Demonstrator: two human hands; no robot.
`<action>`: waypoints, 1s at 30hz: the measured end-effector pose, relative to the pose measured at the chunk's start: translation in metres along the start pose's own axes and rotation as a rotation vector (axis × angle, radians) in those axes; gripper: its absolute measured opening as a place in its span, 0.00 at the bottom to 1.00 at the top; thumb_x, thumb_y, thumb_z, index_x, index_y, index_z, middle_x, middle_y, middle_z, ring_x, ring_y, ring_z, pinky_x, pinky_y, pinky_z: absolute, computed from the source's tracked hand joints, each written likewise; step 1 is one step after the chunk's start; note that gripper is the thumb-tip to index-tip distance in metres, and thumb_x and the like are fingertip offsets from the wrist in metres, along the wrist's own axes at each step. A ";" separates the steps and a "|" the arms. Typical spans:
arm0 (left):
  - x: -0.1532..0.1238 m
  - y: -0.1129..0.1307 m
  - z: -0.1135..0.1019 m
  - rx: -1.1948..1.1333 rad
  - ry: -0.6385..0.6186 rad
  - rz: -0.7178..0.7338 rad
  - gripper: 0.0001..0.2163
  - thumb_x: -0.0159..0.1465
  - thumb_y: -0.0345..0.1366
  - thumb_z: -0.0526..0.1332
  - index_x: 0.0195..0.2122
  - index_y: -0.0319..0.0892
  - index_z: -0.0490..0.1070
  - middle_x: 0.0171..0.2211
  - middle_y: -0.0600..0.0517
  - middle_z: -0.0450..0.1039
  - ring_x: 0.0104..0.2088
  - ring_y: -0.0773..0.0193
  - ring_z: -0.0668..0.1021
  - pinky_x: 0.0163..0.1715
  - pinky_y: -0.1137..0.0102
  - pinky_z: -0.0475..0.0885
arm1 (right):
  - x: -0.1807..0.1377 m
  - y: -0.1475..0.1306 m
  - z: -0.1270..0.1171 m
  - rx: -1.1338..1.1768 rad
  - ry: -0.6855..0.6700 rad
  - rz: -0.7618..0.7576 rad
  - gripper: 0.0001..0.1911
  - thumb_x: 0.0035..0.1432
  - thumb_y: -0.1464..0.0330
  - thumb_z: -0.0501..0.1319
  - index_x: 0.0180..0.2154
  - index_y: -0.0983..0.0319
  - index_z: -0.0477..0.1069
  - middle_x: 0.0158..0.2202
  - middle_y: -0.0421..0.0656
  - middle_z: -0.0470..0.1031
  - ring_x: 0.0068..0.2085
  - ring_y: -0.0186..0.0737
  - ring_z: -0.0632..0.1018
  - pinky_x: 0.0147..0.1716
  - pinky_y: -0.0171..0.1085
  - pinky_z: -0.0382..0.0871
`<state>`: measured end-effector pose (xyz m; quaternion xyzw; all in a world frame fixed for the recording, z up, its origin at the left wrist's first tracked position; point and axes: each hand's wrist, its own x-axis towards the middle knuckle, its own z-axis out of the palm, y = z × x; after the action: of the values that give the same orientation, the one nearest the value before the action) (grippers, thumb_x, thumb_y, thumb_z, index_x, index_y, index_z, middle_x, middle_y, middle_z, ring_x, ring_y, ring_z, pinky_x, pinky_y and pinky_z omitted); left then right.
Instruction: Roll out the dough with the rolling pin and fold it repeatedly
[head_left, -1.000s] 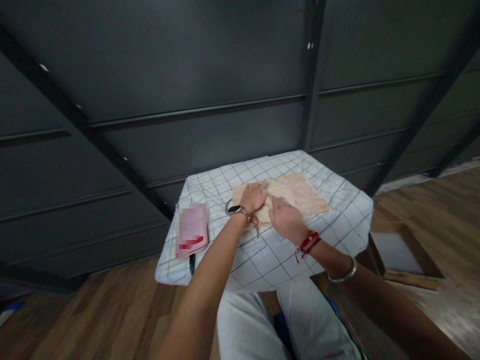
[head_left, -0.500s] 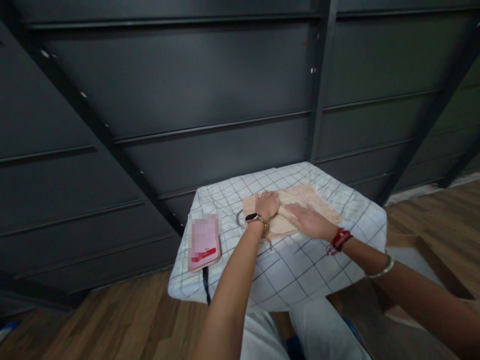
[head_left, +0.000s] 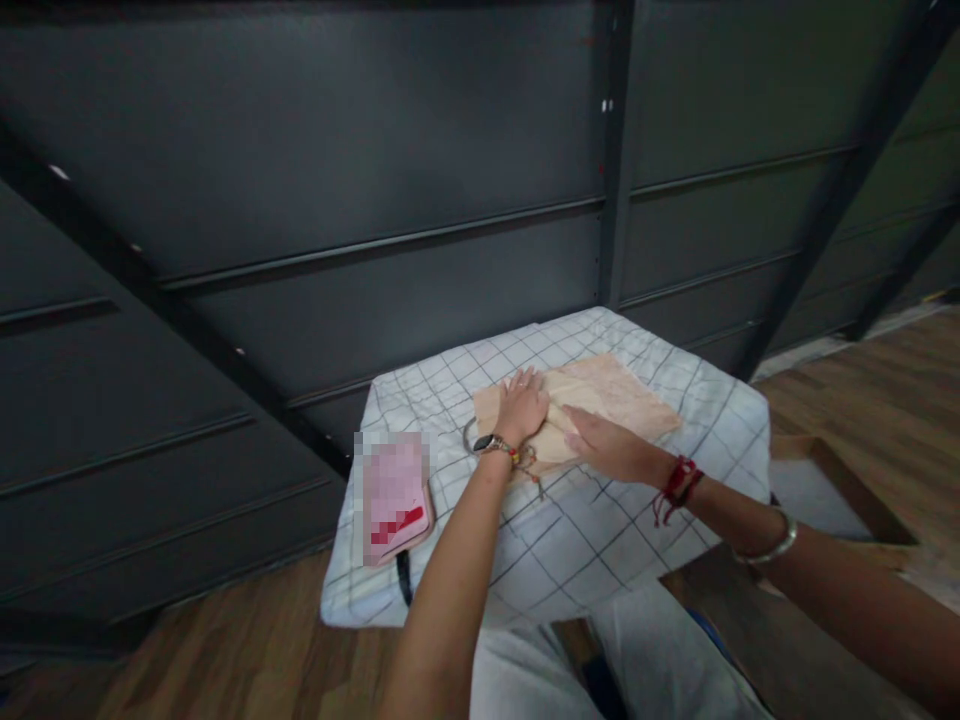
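Note:
A thin peach-coloured sheet (head_left: 630, 385), which looks like cloth, lies on the checked white cover; a smoother cream layer (head_left: 553, 448) shows on its left part. My left hand (head_left: 523, 405) rests flat on the left part, fingers stretched away from me. Beside it, my right hand (head_left: 611, 447) lies on the middle of the sheet, fingers stretched to the left and thumb apart. A small raised fold shows between the hands. Part of a thin grey ring (head_left: 469, 434) shows by my left wrist, the rest hidden.
The checked cover (head_left: 570, 545) drapes a small table against a dark panelled wall (head_left: 390, 150). At its left lies a pink phone-like object (head_left: 396, 500), blurred out, with a black strap (head_left: 404, 577). An open cardboard box (head_left: 840, 490) stands on the wooden floor at right.
My left hand has straightened, its fingers now pointing further forward. My right hand has turned slightly onto its side, its thumb now showing. The view has shifted a little.

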<state>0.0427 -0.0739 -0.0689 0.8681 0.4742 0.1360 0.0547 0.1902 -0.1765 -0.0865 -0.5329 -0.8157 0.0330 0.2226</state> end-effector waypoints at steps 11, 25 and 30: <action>-0.026 -0.025 -0.003 -0.056 -0.018 0.010 0.24 0.68 0.35 0.36 0.64 0.38 0.52 0.65 0.49 0.50 0.66 0.59 0.47 0.63 0.60 0.46 | -0.006 -0.053 0.011 -0.144 0.119 -0.003 0.32 0.58 0.66 0.51 0.59 0.82 0.55 0.58 0.68 0.60 0.61 0.56 0.61 0.57 0.50 0.60; 0.016 -0.014 0.002 0.076 -0.006 0.019 0.19 0.68 0.38 0.41 0.52 0.44 0.67 0.60 0.46 0.61 0.60 0.55 0.60 0.60 0.47 0.46 | 0.011 0.029 -0.002 -0.084 -0.105 0.118 0.26 0.66 0.62 0.42 0.59 0.68 0.61 0.60 0.53 0.62 0.61 0.49 0.63 0.58 0.51 0.55; 0.030 -0.010 0.005 0.117 -0.016 0.039 0.18 0.67 0.37 0.43 0.48 0.45 0.70 0.59 0.48 0.63 0.59 0.54 0.63 0.59 0.46 0.47 | 0.013 0.033 0.001 -0.007 -0.097 0.113 0.26 0.67 0.64 0.39 0.58 0.65 0.63 0.58 0.50 0.65 0.60 0.44 0.64 0.58 0.46 0.58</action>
<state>0.0518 -0.0432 -0.0706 0.8801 0.4637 0.1020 0.0052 0.2138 -0.1507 -0.0931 -0.5764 -0.7944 0.0686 0.1786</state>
